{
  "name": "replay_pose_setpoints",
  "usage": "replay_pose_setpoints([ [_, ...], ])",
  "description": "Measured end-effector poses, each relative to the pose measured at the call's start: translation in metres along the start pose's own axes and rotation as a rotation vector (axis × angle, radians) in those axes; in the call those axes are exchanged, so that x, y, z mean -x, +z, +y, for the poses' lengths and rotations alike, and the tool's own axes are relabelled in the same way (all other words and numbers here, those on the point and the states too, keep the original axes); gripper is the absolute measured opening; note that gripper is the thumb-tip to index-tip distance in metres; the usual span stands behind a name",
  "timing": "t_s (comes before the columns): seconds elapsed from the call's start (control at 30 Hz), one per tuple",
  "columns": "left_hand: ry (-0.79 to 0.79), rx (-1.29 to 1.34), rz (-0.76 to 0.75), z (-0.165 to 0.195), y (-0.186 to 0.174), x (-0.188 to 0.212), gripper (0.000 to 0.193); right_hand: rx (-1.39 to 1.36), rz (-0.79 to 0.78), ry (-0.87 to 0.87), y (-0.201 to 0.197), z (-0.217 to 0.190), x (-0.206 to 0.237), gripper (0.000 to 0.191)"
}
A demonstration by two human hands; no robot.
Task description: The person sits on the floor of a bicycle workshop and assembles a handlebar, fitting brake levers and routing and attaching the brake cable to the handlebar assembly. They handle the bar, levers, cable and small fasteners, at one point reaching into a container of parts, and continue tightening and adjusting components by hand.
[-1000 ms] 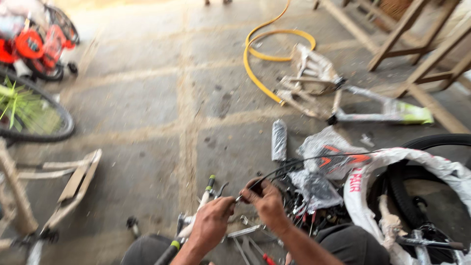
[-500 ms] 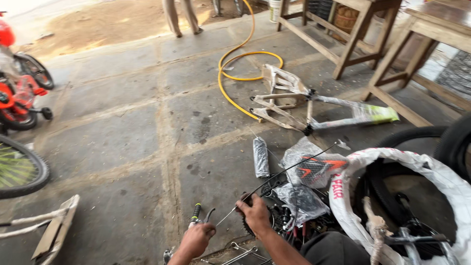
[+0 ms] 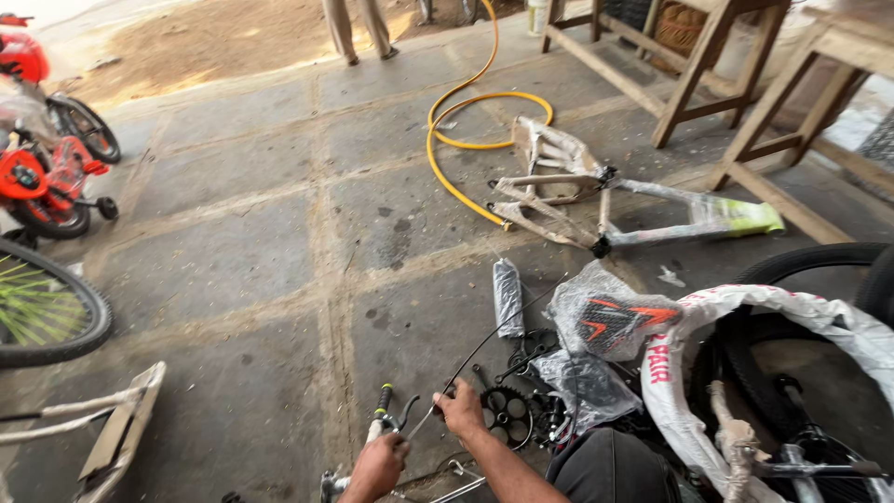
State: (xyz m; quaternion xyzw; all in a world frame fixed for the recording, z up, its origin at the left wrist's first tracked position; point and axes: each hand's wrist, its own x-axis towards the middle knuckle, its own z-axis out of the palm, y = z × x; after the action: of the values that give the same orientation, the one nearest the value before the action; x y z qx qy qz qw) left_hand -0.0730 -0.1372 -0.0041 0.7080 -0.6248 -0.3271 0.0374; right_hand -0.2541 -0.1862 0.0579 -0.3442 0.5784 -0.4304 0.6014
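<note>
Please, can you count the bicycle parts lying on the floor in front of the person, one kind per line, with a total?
Wrapped bicycle frames: 2
Chainring cranksets: 1
Wrapped saddles: 1
Wrapped tyres: 1
Black cables: 1
Total: 6

A yellow coiled rubber hose (image 3: 466, 121) loops across the grey stone-slab floor (image 3: 233, 251) towards its far edge. Just beside it lies a paper-wrapped bicycle frame (image 3: 596, 200). Red children's bikes (image 3: 47, 158) stand at the left edge, above a black spoked wheel (image 3: 42, 312). Wooden trestle tables (image 3: 736, 65) fill the far right corner. A person's legs (image 3: 358, 28) show at the far edge.
</note>
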Motion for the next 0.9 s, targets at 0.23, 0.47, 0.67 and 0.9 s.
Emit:
replay_pose_setpoints([
  [0.23, -0.020, -0.265, -0.142, -0.031, 0.000, 0.005, 0.029, 0.366, -0.122, 0.114, 0.041, 0.051, 0.000, 0.054],
  [0.47, -0.020, -0.054, 0.302, -0.053, -0.029, 0.095, 0.024, -0.035, -0.525, 0.274, 0.064, 0.128, 0.005, 0.035],
  [0.67, -0.101, -0.221, 0.453, -0.044, -0.074, 0.210, 0.041, -0.014, -0.581, 0.411, 0.082, 0.151, 0.029, 0.029],
  [0.9, -0.131, -0.158, 0.323, -0.055, -0.030, 0.238, 0.034, 0.146, -0.636, 0.486, 0.079, 0.175, 0.030, 0.026],
])
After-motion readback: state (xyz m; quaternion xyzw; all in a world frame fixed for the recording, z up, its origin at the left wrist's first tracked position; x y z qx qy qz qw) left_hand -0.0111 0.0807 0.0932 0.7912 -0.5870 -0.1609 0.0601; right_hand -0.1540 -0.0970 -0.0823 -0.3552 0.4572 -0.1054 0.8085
